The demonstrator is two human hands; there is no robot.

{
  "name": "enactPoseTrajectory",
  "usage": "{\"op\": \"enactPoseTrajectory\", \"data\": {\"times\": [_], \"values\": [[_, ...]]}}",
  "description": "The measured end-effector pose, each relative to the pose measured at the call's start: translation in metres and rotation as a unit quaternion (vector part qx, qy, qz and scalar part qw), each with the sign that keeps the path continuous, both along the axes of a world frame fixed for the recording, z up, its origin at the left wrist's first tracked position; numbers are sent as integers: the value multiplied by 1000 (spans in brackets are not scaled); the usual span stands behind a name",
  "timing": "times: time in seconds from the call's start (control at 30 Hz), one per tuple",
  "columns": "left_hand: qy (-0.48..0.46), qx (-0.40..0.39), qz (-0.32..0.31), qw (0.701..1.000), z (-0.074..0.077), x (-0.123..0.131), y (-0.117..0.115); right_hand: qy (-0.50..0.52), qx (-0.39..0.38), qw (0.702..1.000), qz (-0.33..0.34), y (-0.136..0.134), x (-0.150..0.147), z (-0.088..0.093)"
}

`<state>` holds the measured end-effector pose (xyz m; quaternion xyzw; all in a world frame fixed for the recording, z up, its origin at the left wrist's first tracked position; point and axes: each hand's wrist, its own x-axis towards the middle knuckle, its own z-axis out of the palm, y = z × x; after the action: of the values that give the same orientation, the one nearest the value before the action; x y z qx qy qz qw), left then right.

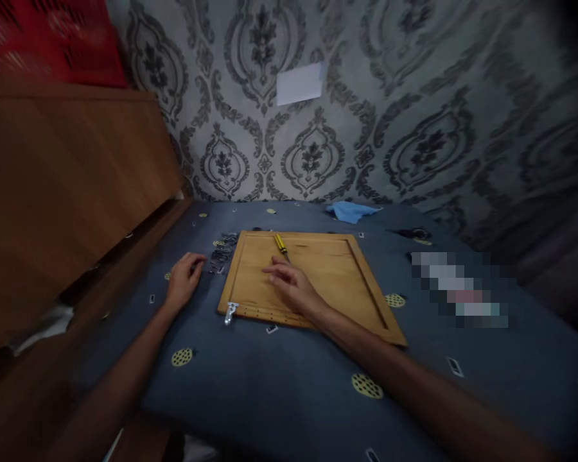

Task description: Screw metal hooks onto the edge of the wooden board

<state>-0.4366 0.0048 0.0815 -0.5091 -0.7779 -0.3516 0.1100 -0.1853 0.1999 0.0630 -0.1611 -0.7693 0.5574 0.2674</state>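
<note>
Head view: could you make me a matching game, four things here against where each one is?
1 screwdriver
2 blue cloth
3 metal hinge
4 left hand

A at the near left corner of the panel
B on the sheet, left of the panel
C on the panel, just beyond the right hand
D by the wall, beyond the panel

Pairs: 1-C, 2-D, 3-A, 4-B

The left forearm [139, 346] and the right forearm [366, 350] are bare along their whole visible length and narrow toward the wrists. The left grip [185, 279] and the right grip [293, 287] are bare as well, with slender fingers. In the dim light and blur, nails and finer marks cannot be made out.
</note>
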Motion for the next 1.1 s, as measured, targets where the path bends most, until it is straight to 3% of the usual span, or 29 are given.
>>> {"op": "enactPoseTrajectory", "data": {"times": [0.13,0.4,0.73,1.1], "values": [[-17,5,22,1000,-8,-19,2,-11,-12,1000,-7,-3,6,2],[-39,-24,-56,997,-8,-33,31,-17,-23,999,-14,-8,16,10],[-92,-31,-109,989,-5,-31,28,-49,-21,999,-10,-8,29,18],[-123,-37,-104,986,-4,-29,33,-64,15,998,-21,-8,34,17]]}}
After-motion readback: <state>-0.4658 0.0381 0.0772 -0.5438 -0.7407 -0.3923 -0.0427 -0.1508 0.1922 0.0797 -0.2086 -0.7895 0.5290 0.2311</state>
